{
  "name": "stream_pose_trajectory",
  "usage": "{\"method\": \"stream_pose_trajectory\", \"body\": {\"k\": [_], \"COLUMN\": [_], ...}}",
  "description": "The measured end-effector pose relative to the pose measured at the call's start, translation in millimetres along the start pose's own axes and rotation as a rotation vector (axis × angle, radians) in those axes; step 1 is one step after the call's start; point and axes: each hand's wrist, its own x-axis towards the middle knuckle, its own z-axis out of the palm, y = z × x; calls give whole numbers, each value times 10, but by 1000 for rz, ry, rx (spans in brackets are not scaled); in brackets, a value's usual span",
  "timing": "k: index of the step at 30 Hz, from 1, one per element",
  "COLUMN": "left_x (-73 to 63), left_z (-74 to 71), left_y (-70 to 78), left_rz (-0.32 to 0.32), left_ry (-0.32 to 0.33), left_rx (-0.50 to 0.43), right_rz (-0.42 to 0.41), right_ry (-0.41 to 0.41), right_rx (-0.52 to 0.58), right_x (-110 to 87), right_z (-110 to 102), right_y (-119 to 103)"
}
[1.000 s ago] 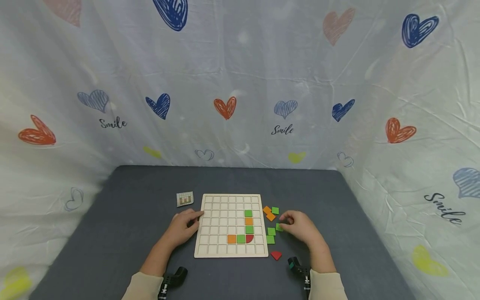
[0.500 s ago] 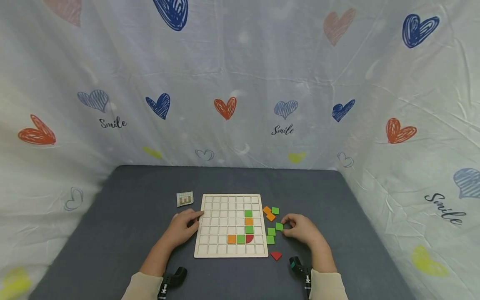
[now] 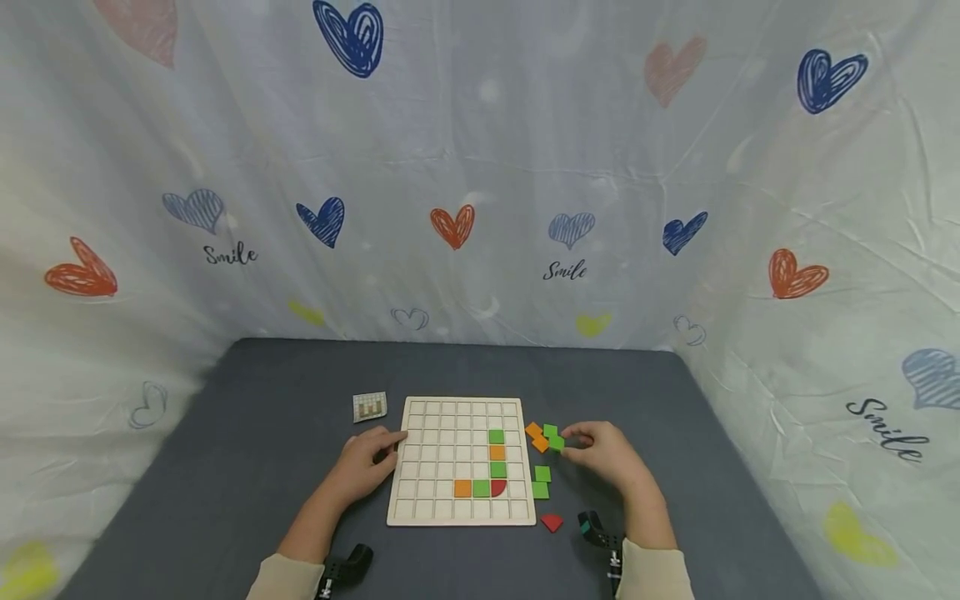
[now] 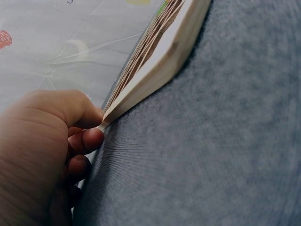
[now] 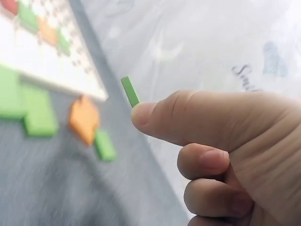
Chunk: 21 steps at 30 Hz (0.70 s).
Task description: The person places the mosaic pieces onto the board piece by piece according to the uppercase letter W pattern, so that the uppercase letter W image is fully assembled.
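Note:
A pale wooden grid board (image 3: 442, 512) lies on the table, with green and orange square tiles and a red quarter-round piece in some cells. My left hand (image 3: 365, 461) holds the board's left edge; thumb and fingertips meet at the rim in the left wrist view. My right hand (image 3: 607, 454) pinches a green square tile (image 5: 130, 91) between thumb and finger, raised off the table to the right of the board. Loose green tiles (image 3: 541, 490) and orange tiles (image 3: 540, 443) lie beside the board's right edge.
A red piece (image 3: 552, 522) lies near the board's front right corner. A small pattern card (image 3: 370, 407) lies at the board's back left. Dark grey cloth (image 3: 300, 375) covers the table; a white curtain (image 3: 510, 150) printed with hearts hangs behind it.
My right hand has picked up the green tile and carried it away from me, close to the back loose tiles. The left hand stays at the board's edge. The head view has tilted slightly up.

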Motion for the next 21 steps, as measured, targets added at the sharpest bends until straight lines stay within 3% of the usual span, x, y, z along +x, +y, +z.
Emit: {"method": "stream_pose_trajectory", "body": {"k": [7,14,21], "left_x": [-7,-4,-5], "left_z": [-9,-17,-17], "left_y": [15,40,35], "left_rz": [6,-1,-12], "left_ry": [-3,-16,-12], "left_rx": [-6,-14,4], "right_rz": [-56,-208,-345], "right_ry": [31,118,84], "right_rx": [31,33,-2], "right_x": [20,-17,-30], "right_z": [24,171,364], "right_y": [-282,-535,-756]}}
